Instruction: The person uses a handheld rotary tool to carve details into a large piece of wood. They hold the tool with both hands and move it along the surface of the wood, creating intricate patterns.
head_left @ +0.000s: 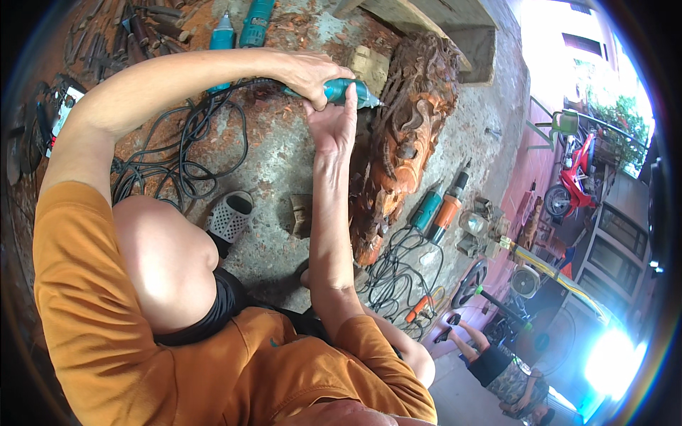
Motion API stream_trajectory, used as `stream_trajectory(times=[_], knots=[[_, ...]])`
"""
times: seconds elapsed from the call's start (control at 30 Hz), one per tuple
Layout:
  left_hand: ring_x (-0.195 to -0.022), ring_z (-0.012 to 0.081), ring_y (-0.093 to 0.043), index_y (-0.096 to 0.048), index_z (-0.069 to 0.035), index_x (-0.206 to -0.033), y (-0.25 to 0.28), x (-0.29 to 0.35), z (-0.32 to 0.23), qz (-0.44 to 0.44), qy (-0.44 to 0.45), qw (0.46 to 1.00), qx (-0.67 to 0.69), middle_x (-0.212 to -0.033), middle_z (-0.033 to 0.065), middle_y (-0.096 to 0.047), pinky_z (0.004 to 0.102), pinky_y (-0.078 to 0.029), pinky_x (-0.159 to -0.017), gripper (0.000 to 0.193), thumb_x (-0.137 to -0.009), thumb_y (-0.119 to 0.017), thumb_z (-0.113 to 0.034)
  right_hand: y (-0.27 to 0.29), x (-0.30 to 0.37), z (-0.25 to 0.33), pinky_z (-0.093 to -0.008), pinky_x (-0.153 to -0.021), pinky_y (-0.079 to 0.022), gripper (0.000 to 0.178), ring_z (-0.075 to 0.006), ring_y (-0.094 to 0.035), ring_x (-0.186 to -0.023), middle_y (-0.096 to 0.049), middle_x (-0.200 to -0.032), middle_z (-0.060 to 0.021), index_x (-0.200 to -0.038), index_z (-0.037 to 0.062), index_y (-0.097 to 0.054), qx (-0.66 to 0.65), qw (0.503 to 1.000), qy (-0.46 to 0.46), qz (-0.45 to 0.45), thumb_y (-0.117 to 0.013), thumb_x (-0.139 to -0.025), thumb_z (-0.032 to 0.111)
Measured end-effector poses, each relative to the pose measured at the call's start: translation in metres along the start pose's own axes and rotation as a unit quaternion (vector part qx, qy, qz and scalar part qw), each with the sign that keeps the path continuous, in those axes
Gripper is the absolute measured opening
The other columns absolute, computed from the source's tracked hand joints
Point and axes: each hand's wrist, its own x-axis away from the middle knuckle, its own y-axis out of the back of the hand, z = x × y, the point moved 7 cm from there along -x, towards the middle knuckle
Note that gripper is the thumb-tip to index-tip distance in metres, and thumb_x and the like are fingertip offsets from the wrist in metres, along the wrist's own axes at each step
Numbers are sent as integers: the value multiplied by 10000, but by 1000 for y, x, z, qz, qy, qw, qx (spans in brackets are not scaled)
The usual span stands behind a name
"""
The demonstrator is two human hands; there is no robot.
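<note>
A teal die grinder [335, 91] is held sideways, its nose pointing right at a carved wooden figure [408, 145]. My left hand [312, 74] wraps over the grinder's body from above. From below, my right hand [334, 128] steadies the front of the grinder, with one finger up across it. The thin bit meets the carving's left edge or lies very close to it; I cannot tell which. Brown and deeply cut, the carving lies lengthwise on the ground, and its upper part carries dense relief. A black cable runs left from the grinder.
Tangled black cables [188, 153] lie left of my right forearm. Two more teal grinders [222, 39] rest at the top, beside many chisels [135, 35]. Right of the carving are a teal tool [426, 209] and an orange one [446, 213]. A person [508, 369] is at lower right.
</note>
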Motion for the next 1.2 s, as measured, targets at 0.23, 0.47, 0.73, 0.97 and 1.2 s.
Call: stream_trajectory(times=[0.23,0.47,0.73,0.97,1.2], knots=[[-707,324,-650,-415,-31,-1435,0,-6,12,-30,2,999,-15,-747,206,-651,408,-540,-695,911,-581,-686,-202,-3,-10,2,-489,-1079,-360,560,-262,-505,-1261,-535,-1369,-72,-1362,109,-453,17,1000,-9,-2,-625,-928,417],[-705,322,-650,-426,-4,-1417,-6,2,9,-11,-5,1000,-3,-743,210,-648,407,-539,-697,891,-585,-683,-194,2,3,-5,-481,-1049,-391,564,-249,-504,-1260,-535,-1365,-60,-1365,120,-449,7,1000,3,-17,-641,-921,409],[-710,320,-651,-431,2,-1411,-12,16,17,11,9,1000,17,-752,213,-644,409,-531,-699,876,-596,-685,-192,0,12,-23,-472,-1019,-423,540,-237,-507,-1257,-525,-1368,-48,-1360,130,-445,6,1000,-27,6,-630,-930,399],[-665,311,-646,-404,-1,-1431,-14,4,34,-46,-20,999,-6,-691,197,-630,405,-525,-659,895,-606,-688,-201,6,-12,-19,-492,-1030,-420,555,-267,-508,-1257,-508,-1381,-69,-1377,122,-420,30,999,-24,-2,-604,-942,415],[-621,304,-639,-403,-28,-1441,-13,-11,33,-35,-15,999,-12,-647,186,-615,407,-524,-617,901,-602,-677,-211,11,-22,-8,-496,-1050,-405,563,-271,-504,-1263,-513,-1375,-72,-1376,125,-423,32,999,-15,-7,-599,-939,434]])
